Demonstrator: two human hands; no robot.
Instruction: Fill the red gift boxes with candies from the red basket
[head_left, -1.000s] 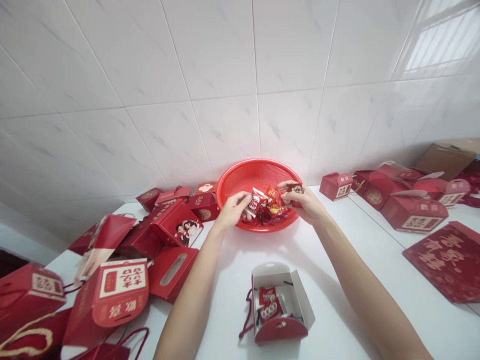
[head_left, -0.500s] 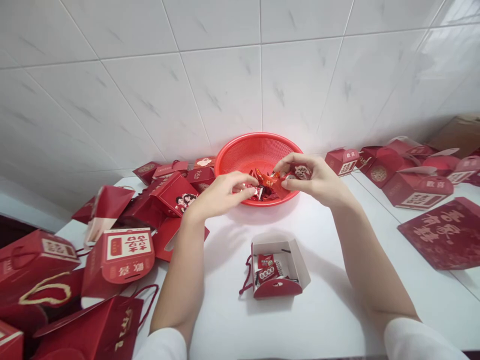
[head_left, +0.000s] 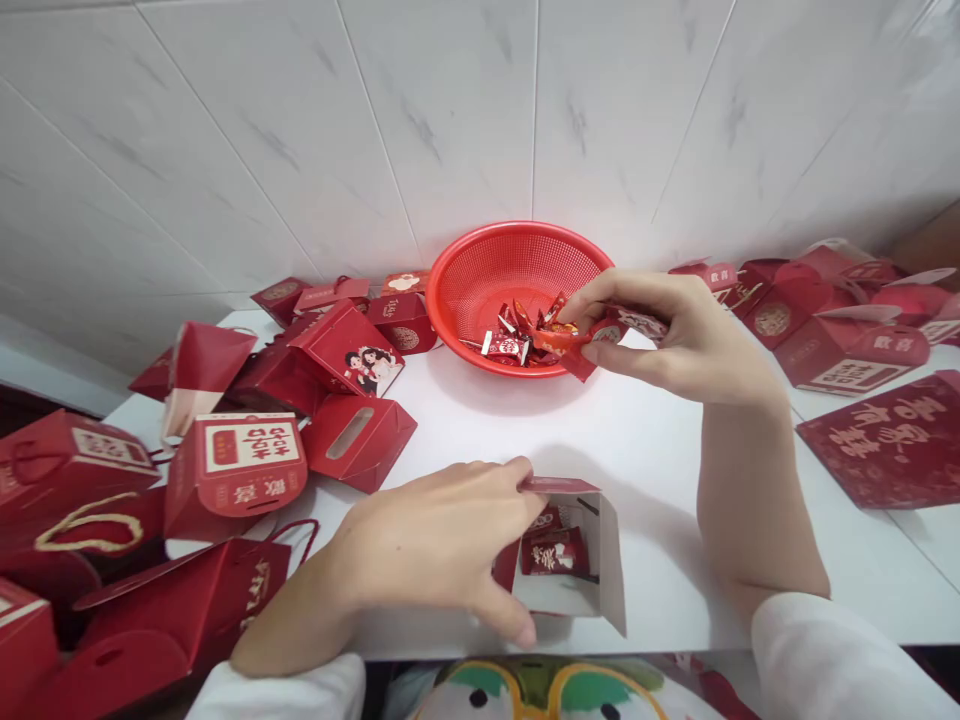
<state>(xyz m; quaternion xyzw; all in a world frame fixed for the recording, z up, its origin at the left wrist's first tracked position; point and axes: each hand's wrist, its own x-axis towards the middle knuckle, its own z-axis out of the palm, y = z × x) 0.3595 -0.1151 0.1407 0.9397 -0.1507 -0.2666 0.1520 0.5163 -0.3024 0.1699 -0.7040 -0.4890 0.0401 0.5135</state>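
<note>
Left hand [head_left: 442, 540] has gone from the red basket [head_left: 517, 243] down to the open box [head_left: 559, 592]; right hand [head_left: 675, 340] remains at the basket's near right rim. Right fingers nearly closed, thumb opposed, pinched on a few held packets [head_left: 582, 362], orange and red ones at the tips, another further back toward the palm. Left thumb and fingers spread wide across the box's left side, fingertips at the far flap [head_left: 566, 486]; firm grip or light rest, cannot tell. Box on the white surface [head_left: 450, 430], nearer the person than the basket, boxed packets [head_left: 555, 553] inside; loose packets [head_left: 504, 347] in the basket.

Handling, as judged: pinch snug, not crushing, since slick wrappers likely slide on each other. Best lifted clear of the rim so no wrapper end snags. Left hand better as steady brace, flaps held outward; light card would probably skid if knocked.
</note>
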